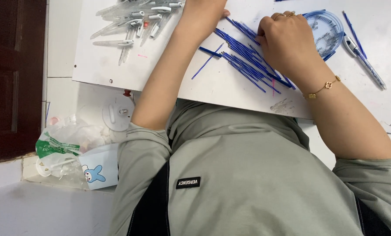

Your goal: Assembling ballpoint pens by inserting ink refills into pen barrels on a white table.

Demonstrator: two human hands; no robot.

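Note:
A pile of thin blue pen refills (243,61) lies fanned out on a white board (116,65) across my lap. My right hand (287,41), with rings and a gold bracelet on the wrist, rests on the right side of the pile, its fingers curled down onto the refills. My left hand (202,13) reaches to the top edge of the view, just left of the refills. It is partly cut off, so its fingers are hard to read. One refill (207,61) lies apart beside my left forearm.
Clear pen barrels with white clips (134,22) are heaped at the board's far left. A round blue container of small metal parts (326,30) and an assembled pen (363,61) lie right of my right hand. A plastic bag (64,144), white lid (119,113) and dark door (12,78) are at left.

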